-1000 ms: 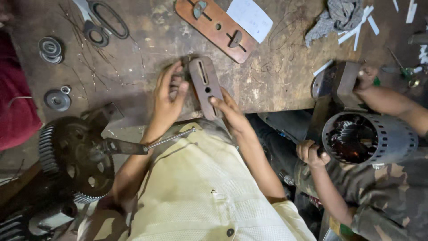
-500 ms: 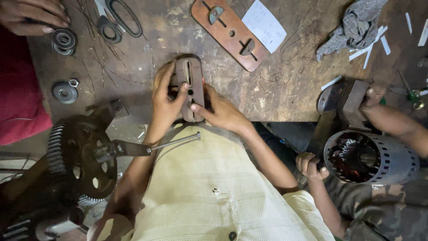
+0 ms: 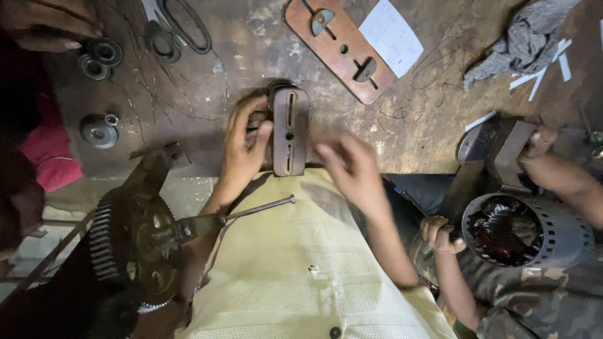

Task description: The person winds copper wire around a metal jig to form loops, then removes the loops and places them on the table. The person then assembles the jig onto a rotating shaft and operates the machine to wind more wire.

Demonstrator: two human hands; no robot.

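Gripped along its left side by the left hand (image 3: 244,145), fingers curled over the edge, a small slotted wooden block (image 3: 289,130) lies flat at the near edge of the workbench (image 3: 207,88), its long axis pointing away from the person. Right hand (image 3: 353,164), blurred, hovers just right of the block with fingers loosely spread and holds nothing; whether a fingertip touches the block cannot be told. Farther back, near the far edge, a larger slotted wooden board (image 3: 340,45) lies diagonally, with a white paper slip (image 3: 391,36) at its right end. Scissors (image 3: 177,28) lie at the far left, beside two round metal bearings (image 3: 99,58) under another person's hand (image 3: 47,24); a third round metal part (image 3: 98,130) sits toward the left edge. A grey rag (image 3: 522,43) and white paper strips (image 3: 541,74) occupy the far right corner. Thin wire scraps are scattered over the stained, worn surface. Off the left near corner stands a toothed gear wheel (image 3: 129,245) with a crank rod (image 3: 259,208). At right, a second person's hands steady a perforated cylindrical motor housing (image 3: 527,231), open end up, with dark copper windings visible inside.
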